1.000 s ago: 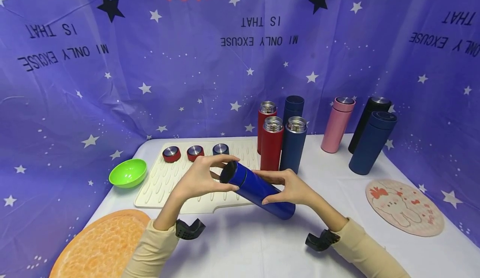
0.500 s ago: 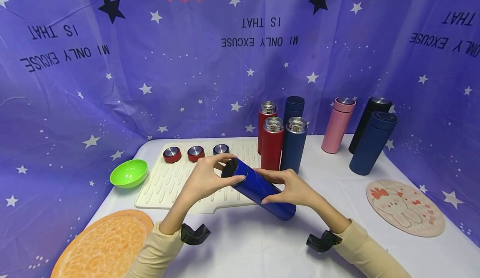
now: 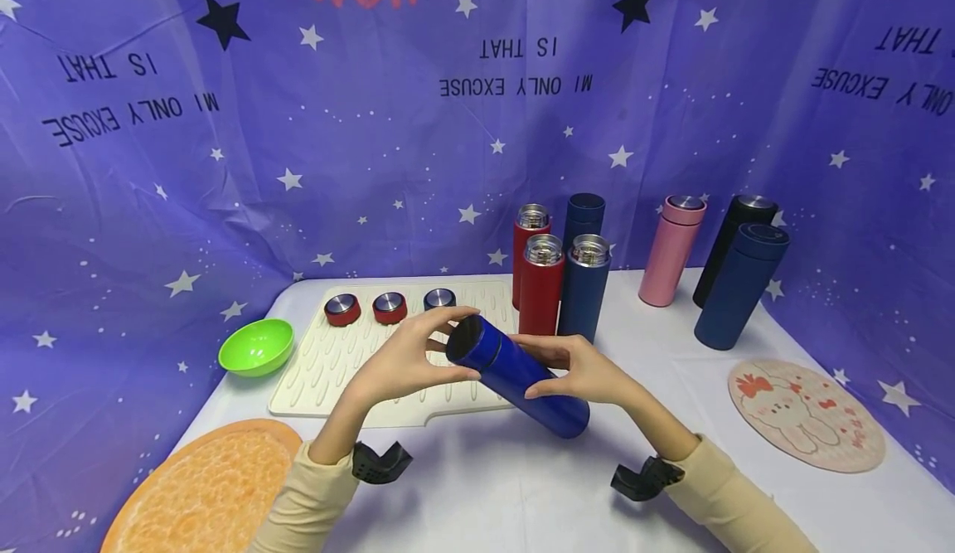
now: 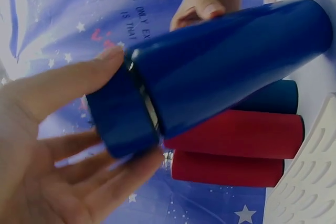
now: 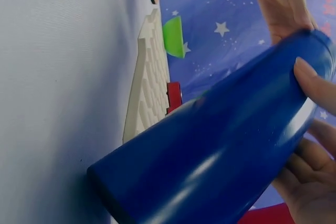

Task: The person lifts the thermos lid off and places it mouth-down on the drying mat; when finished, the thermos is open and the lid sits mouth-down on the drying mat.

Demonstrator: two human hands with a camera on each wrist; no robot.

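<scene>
Two hands on one blue bottle, cap in place

Blue bottle (image 3: 531, 389) tilted over the near part of the white table (image 3: 477, 487), capped end up toward the person's left, base down toward the right. Whether the base touches the cloth: cannot tell.

Left hand (image 3: 403, 358): thumb and fingers clamped on opposite sides of the cap (image 4: 123, 114). Right hand (image 3: 585, 375): thumb on the near side of the body, fingers round the far side, gripping.

A dark seam (image 4: 144, 95) parts cap from body; no gap visible there. Behind, on the pale ridged mat (image 3: 317, 383): two red lids (image 3: 342, 310) and one dark blue lid (image 3: 440, 298) in a row. Beside them, two red bottles (image 3: 540, 300) and a navy bottle (image 3: 585, 300) stand uncapped.

Reading: the step looks like unscrewing, with the cap being worked against the body. Next move, as I judge it, calls for the right grip to hold firm while the left turns the cap; once it loosens, a straight pull along the tilted axis. Smooth sides could slip under a light hold.
</scene>
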